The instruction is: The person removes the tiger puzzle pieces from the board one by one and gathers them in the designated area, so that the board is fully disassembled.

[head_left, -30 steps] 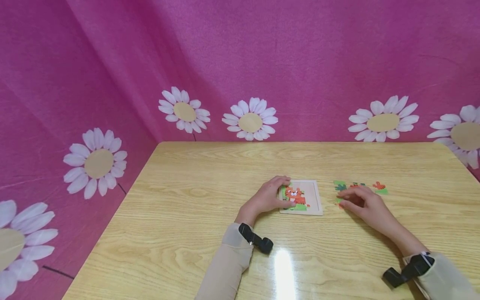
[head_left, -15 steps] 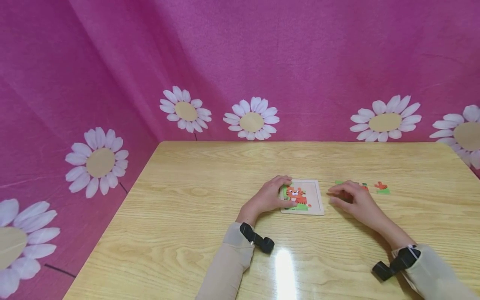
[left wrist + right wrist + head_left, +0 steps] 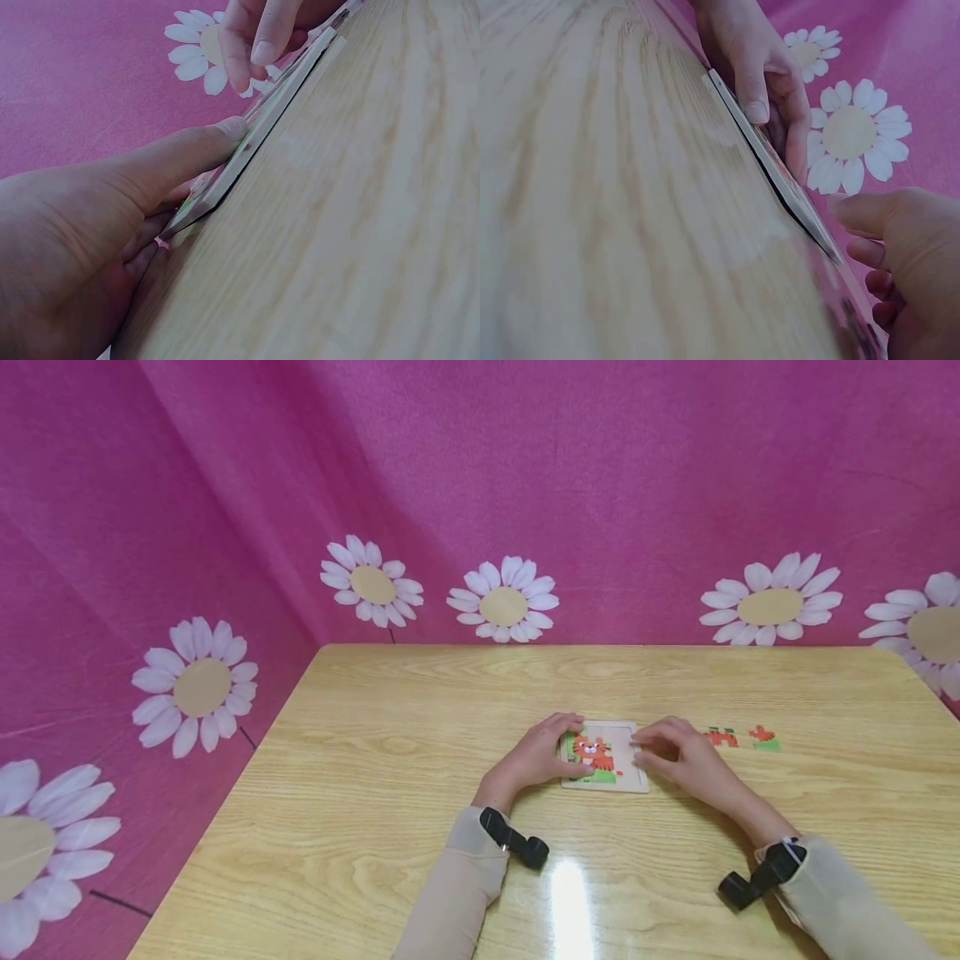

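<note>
A small wooden puzzle board [image 3: 626,777] with a raised rim lies flat on the table. Its left part carries pieces forming an orange tiger face [image 3: 588,750]; the right part is bare. My left hand [image 3: 536,750] grips the board's left side, thumb on the near left part and fingers at the far left corner. At the board's right rim is my right hand [image 3: 686,760], thumb and forefinger in a pinch with a puzzle piece almost wholly hidden between them. In the left wrist view the right hand [image 3: 262,37] hovers close over the board [image 3: 274,124].
Right of the right hand lie an orange striped puzzle piece [image 3: 722,737] and an orange-and-green one [image 3: 766,738]. The wooden table [image 3: 360,793] ends at a pink curtain [image 3: 480,460] with white flowers. Each wrist wears a black camera strap.
My right hand has moved left from the loose pieces to the board's right rim, fingers still pinched. My left hand stays on the board, which has not moved.
</note>
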`<state>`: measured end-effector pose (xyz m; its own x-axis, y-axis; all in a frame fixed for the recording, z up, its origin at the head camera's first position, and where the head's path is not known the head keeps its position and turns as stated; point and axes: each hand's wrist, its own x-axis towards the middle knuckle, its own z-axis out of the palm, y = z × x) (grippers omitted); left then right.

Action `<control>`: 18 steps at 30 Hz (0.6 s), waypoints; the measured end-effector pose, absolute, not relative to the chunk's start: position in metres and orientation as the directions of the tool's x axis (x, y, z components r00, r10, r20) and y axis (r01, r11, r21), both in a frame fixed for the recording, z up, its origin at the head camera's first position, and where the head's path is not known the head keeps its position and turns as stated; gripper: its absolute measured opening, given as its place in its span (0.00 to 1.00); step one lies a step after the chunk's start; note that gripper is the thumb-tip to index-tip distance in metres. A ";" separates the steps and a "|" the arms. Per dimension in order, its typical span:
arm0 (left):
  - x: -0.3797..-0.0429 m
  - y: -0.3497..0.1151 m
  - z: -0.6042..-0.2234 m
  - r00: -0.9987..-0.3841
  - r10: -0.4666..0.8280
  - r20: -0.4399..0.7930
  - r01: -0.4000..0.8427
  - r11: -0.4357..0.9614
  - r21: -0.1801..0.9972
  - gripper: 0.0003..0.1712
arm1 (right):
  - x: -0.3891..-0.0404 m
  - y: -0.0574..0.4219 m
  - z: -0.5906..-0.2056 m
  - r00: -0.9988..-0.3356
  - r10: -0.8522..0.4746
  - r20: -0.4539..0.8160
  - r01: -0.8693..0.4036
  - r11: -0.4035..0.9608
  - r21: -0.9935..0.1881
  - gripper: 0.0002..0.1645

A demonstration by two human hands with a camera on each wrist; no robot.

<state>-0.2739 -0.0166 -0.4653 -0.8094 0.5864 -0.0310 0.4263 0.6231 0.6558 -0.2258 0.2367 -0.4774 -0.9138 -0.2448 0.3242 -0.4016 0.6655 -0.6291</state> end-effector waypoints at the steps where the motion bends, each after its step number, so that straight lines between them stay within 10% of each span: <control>1: -0.274 -0.017 -0.465 -0.810 0.585 -0.032 0.425 0.624 0.656 0.41 | -0.227 0.235 -0.477 -0.916 -0.250 0.313 -0.397 0.664 -0.633 0.15; 18: -0.275 -0.016 -0.465 -0.811 0.584 -0.038 0.428 0.635 0.643 0.40 | -0.241 0.210 -0.478 -0.897 -0.329 0.295 -0.442 0.649 -0.619 0.15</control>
